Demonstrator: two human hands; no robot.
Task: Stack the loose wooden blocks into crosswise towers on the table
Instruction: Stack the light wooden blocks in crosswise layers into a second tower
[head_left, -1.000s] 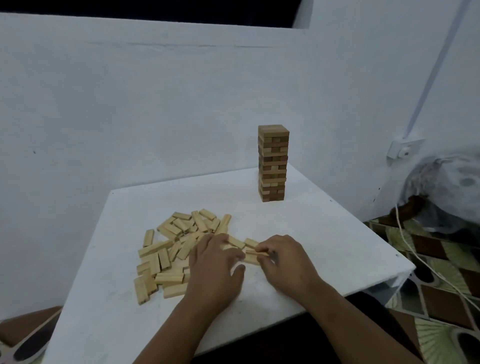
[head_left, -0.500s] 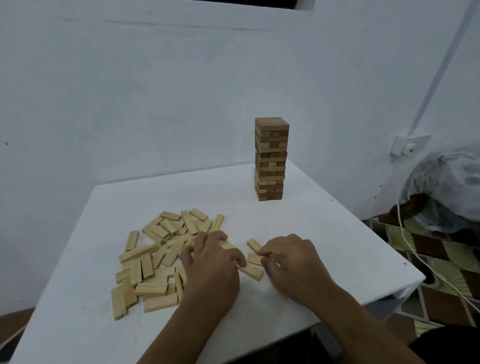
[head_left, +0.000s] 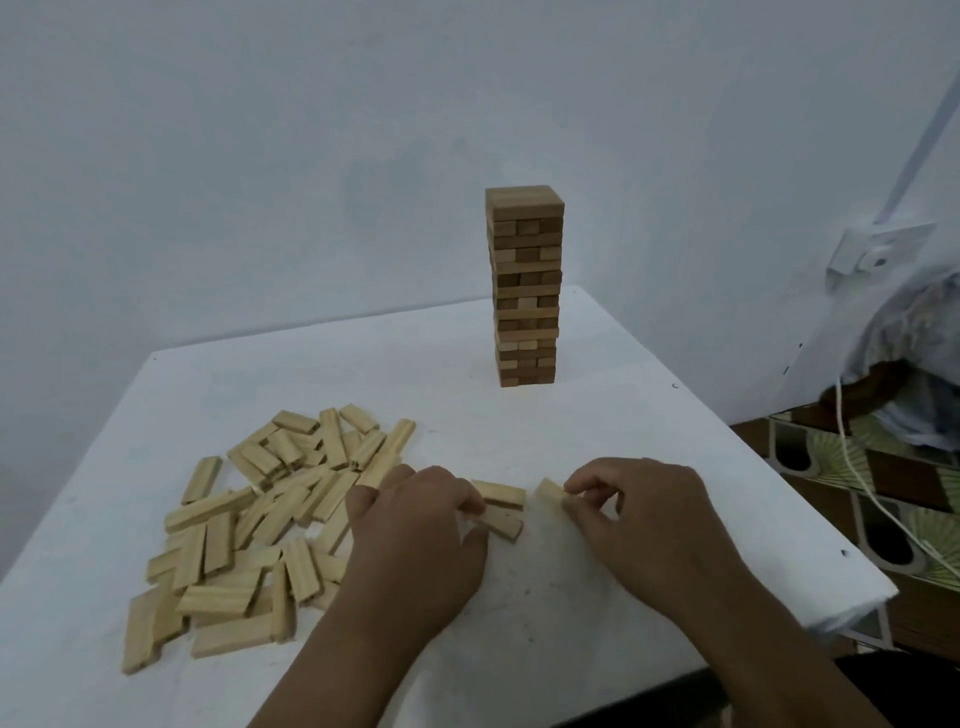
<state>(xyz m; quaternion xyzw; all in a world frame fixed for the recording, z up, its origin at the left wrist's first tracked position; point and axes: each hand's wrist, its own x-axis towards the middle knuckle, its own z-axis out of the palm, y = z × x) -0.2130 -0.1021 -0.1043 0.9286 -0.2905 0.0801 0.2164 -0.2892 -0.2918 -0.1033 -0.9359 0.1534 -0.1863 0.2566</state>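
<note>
Head camera, 1 view
It looks forward and down from close above the near edge of the bench (head_left: 649, 467) toward the far wall (head_left: 260, 182).

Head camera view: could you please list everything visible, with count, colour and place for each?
Table: one, white, fills the foreground.
Block tower: one, brown, crosswise layers, far side of the table.
Loose block pile: many, count unclear, pale wood, left part of the table.
Two blocks: pale, side by side at the left fingertips.
Single block: pale, pinched at the right fingertips.
Wall socket: one, white, right wall.
Cable: one, white, hanging at right.
Patterned floor: green and brown, right.
Left hand: touches the two blocks.
Right hand: pinches the single block.
</note>
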